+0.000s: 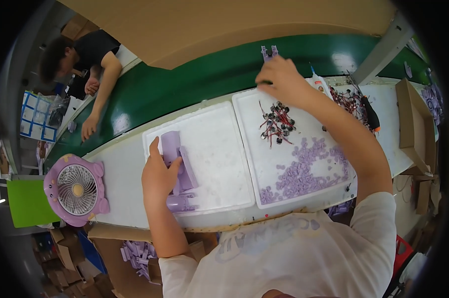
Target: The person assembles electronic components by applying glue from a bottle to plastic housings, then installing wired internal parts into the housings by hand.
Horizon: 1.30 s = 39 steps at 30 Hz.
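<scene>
My left hand (160, 174) is at the left white foam tray (219, 184), its thumb and forefinger around a light purple plastic part (172, 144). Under and beside it lie more purple parts, among them a rounded piece (181, 202) near the tray's front edge. My right hand (282, 82) is over the edge of the green belt (194, 82), slightly blurred, with a gap between thumb and fingers. Just beyond its knuckles a purple pronged part (269, 51) shows on the belt; the hand hides its lower end. Nothing shows between the right fingers.
A second foam tray (242, 144) holds wired black components (278, 124) and small purple pieces (304, 169). Right of it are a glue bottle (318, 81), more wires and a screwdriver (371, 113). A purple fan (76, 190) stands left. Across the belt, a co-worker (103, 54) reaches over it.
</scene>
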Tool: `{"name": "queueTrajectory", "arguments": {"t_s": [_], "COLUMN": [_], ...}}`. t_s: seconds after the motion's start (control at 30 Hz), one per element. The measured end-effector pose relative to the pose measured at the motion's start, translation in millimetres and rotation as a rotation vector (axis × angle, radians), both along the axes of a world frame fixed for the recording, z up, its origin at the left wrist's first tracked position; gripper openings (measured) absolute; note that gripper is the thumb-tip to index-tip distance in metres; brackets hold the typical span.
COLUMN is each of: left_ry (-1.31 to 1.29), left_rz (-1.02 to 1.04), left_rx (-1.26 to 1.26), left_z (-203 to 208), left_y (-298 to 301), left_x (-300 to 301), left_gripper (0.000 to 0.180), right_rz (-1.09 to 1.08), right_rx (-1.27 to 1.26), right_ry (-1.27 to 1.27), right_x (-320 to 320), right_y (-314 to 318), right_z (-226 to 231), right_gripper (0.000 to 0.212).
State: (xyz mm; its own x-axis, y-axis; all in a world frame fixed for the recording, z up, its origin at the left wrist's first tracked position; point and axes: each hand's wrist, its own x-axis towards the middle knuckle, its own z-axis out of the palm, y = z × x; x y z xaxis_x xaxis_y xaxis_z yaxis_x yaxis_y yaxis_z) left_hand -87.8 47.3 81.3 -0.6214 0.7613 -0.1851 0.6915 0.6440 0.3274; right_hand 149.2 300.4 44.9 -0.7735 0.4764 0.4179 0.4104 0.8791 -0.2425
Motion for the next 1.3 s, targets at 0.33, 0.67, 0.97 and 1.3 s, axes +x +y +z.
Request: {"name": "queueTrajectory", "arguments": {"t_s": [0.33, 0.67, 0.97, 1.3], "left_ry": [-0.191, -1.664, -1.793, -1.108], "left_rz": [0.011, -0.017, 0.042, -0.435], "left_rx": [0.437, 0.905, 0.825, 0.773], "left_z": [-9, -11, -32, -22], "left_y": [-2, -7, -28, -27], "left_x": [-4, 65, 108, 119], "left_gripper": [0.082, 0.064, 0.062, 0.06], "right_rz": [0.295, 0.284, 0.259, 0.366], "right_rx": [-0.206, -0.293, -0.789, -0.449], "right_ry": [-0.302, -0.338, 0.13, 0.348], "right_x": [62, 54, 44, 32], "right_y": [-92, -131, -137, -152], "right_z": [12, 3, 44, 37], "right_gripper": [0.01, 0.006, 0.014, 0.016]}}
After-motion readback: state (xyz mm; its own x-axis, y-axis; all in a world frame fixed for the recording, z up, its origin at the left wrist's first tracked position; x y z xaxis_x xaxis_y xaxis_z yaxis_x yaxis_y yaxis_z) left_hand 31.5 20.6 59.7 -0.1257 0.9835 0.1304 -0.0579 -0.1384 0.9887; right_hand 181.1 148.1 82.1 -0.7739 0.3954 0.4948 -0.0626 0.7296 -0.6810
